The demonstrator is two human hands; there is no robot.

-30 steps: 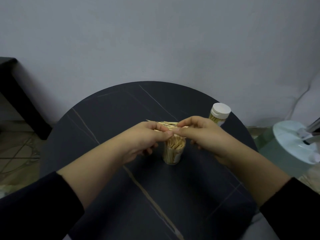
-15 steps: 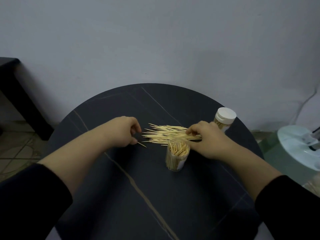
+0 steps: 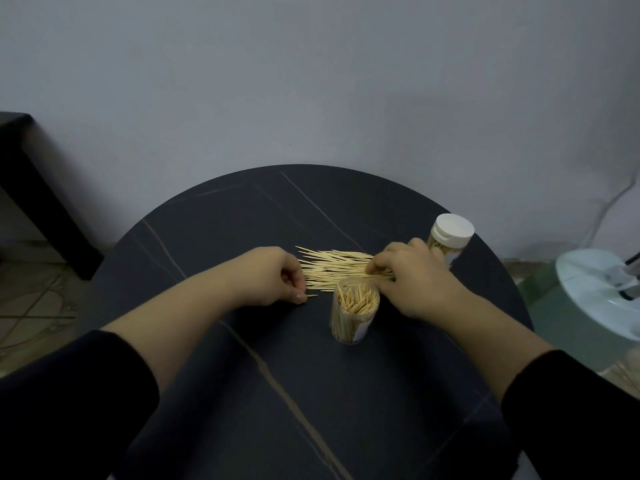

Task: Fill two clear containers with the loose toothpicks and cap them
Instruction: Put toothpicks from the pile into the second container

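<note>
Pinched between thumb and forefinger of the left hand (image 3: 273,277) is a stray toothpick (image 3: 311,295). Its tip pokes out toward 3 o'clock, low against the dark round table (image 3: 242,393), and the other fingers are curled in to the palm. From my feed that hand sits just at 9 o'clock of the loose toothpicks (image 3: 332,265).

They lie flat in a fanned pile a little past the table's middle, running from 9 to 3 o'clock, with their pointed ends splayed toward the left hand.

Directly at 6 o'clock of the pile, just beside it, stands the open container (image 3: 349,323). It is upright and uncapped, and it is packed with toothpicks standing on end up to its rim.

On the 3 o'clock end of the pile I have the right hand (image 3: 415,278) gripping the sticks. Its fingers are curled down over them with the tips on the wood. The thumb is hidden from me, so I cannot see how firm that hold is. This hand sits just beside the open container's rim.

Behind its knuckles, at 2 o'clock near the table's edge, the capped container (image 3: 452,230) stands upright with its white lid on and toothpicks showing through its clear wall.

Off the table at 3 o'clock sits a pale round object (image 3: 595,292), which I cannot identify.
</note>
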